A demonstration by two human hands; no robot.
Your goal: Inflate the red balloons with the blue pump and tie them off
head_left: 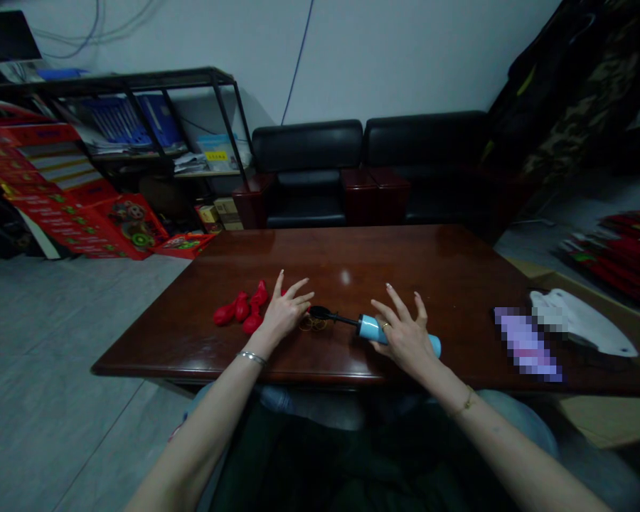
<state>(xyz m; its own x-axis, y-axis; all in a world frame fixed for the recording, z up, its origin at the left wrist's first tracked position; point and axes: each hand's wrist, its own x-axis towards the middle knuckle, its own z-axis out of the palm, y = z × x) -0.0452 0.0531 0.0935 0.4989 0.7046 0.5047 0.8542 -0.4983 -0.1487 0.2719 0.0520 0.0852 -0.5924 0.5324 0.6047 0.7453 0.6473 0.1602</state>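
Observation:
A hand pump with a light blue barrel (372,329) and a black rod (344,319) lies slanted over the brown table. My right hand (405,334) is around the barrel, thumb side below it, with several fingers stretched out above. At the rod's far end is a dark oval piece (320,313). My left hand (285,313) is beside that end, its fingers spread; whether its thumb touches the piece I cannot tell. Glossy red balloons (241,307) lie just left of my left hand, partly covered by it. Thin yellowish rubber bands (313,324) lie below the oval piece.
On the table's (341,249) right side are a blurred purple item (528,345) and a white flat object (587,323). Black armchairs (306,153) stand behind the table. Red boxes (122,220) and a shelf (224,171) are at the left.

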